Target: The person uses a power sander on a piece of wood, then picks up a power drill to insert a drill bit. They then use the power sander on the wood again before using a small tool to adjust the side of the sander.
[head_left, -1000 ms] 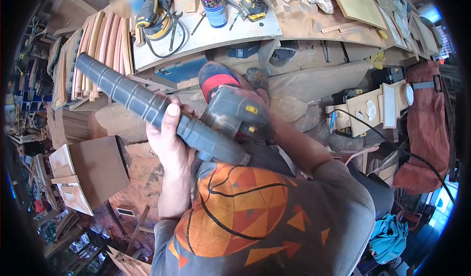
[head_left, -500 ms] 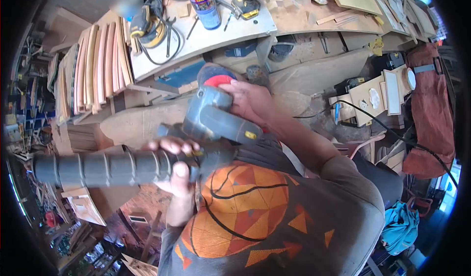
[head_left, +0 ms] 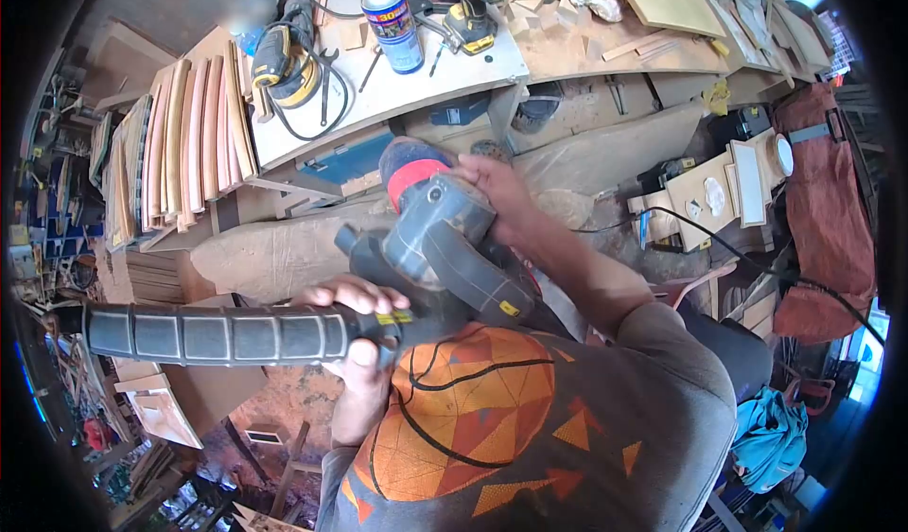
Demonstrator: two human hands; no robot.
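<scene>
A heavy grey and black power tool [head_left: 426, 234] with a red band and a dark rounded end is tilted in front of my chest. A long black ribbed dust tube [head_left: 227, 335] runs from it out to the left. My left hand [head_left: 357, 329] is wrapped round the neck where tube and tool meet, thumb below and fingers over the top. With my right hand [head_left: 501, 196] I grip the tool's far side near the red band; most of its fingers are hidden behind the housing.
On the white bench [head_left: 378, 102] ahead are a spray can [head_left: 392, 26], an orbital sander [head_left: 288, 73], a wrench [head_left: 328, 87] and a cordless drill [head_left: 470, 21]. Curved wooden strips [head_left: 184, 144] stand at left. A black cable [head_left: 738, 262] crosses the right side, near a brown apron [head_left: 823, 220].
The tool has tilted and shifted slightly right, showing more of its red band. The ribbed tube has moved right with it. Both hands keep their hold.
</scene>
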